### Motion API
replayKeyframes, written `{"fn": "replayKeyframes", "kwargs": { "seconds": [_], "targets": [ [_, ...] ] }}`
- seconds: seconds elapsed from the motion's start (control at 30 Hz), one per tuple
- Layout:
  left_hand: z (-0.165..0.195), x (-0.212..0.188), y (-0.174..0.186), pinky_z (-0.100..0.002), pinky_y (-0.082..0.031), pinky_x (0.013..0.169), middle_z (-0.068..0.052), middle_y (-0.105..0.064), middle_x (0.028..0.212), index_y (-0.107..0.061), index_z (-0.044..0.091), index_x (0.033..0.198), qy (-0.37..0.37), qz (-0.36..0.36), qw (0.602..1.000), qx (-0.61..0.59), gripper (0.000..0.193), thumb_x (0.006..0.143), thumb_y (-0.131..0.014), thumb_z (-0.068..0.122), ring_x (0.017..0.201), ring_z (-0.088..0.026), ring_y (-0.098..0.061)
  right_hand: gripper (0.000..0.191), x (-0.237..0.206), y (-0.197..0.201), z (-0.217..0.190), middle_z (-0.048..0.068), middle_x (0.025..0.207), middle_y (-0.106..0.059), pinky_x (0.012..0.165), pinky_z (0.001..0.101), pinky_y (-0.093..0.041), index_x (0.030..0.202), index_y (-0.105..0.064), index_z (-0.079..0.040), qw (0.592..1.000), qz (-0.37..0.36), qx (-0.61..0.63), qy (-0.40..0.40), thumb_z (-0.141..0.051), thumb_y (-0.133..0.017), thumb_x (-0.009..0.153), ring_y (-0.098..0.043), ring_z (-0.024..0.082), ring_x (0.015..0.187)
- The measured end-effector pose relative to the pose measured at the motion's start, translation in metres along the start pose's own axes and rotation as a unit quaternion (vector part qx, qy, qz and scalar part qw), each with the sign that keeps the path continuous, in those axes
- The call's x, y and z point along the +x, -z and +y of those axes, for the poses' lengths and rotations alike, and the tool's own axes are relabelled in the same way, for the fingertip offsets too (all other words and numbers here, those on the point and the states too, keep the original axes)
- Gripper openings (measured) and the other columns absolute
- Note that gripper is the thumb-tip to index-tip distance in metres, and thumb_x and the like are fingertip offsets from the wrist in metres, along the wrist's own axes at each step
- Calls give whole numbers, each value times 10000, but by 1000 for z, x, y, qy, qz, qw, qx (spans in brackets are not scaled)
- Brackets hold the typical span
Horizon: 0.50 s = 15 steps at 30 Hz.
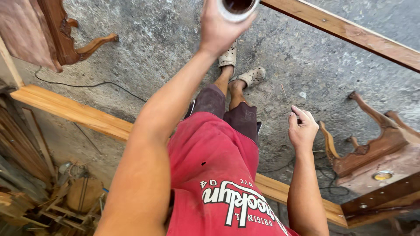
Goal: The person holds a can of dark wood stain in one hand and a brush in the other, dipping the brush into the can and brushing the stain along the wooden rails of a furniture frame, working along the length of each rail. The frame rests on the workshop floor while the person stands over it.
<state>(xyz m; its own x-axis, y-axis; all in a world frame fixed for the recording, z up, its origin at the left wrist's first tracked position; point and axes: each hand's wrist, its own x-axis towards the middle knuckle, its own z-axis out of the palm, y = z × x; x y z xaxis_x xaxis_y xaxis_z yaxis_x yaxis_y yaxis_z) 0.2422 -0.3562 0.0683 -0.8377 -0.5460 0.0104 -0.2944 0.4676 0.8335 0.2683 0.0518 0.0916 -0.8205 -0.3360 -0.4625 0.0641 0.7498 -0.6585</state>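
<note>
Gripping a white cylindrical cup with a dark inside [236, 7] at the top edge of view, the left hand [221, 28] is closed around its wall, arm stretched forward over the rough grey concrete floor [175, 39]. The right hand [302, 129] hangs half-curled, fingertips pinched together on something too small to tell. Carved brown wooden furniture [376, 148] stands just beside it, long pale wooden planks [78, 111] below.

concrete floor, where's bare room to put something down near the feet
The grey concrete floor lies bare between the carved wooden table leg and the beige perforated clogs, and again between the clogs and the long wooden plank. It is crowded by the carved brown furniture piece with black cables under it.
</note>
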Motion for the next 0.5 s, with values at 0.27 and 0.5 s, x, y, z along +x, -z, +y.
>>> {"fn": "replayKeyframes", "kwargs": {
  "seconds": [0.27, 0.5],
  "targets": [
    [-5, -103, 77, -404, -484, 1141, -140, -613, 1366, -442, 41, 1440, 166, 46, 985, -5, 931, 691, -968, 213, 1308, -307, -611, 242, 16, 4, 13, 126, 1043, -731, 780, 288, -535, 1222, -766, -52, 999, 16, -36, 38, -94, -704, 992, -682, 185, 835],
    [-44, -40, 131, -416, -437, 1167, -162, -566, 1405, -404, 46, 1471, 47, 70, 995, 43, 995, 685, -992, 208, 1348, -318, -549, 232, 23, -44, -31, 127, 1002, -721, 786, 303, -537, 1197, -768, -51, 998, 14, -48, 38, -129, -701, 989, -677, 191, 815]
  ]
}}
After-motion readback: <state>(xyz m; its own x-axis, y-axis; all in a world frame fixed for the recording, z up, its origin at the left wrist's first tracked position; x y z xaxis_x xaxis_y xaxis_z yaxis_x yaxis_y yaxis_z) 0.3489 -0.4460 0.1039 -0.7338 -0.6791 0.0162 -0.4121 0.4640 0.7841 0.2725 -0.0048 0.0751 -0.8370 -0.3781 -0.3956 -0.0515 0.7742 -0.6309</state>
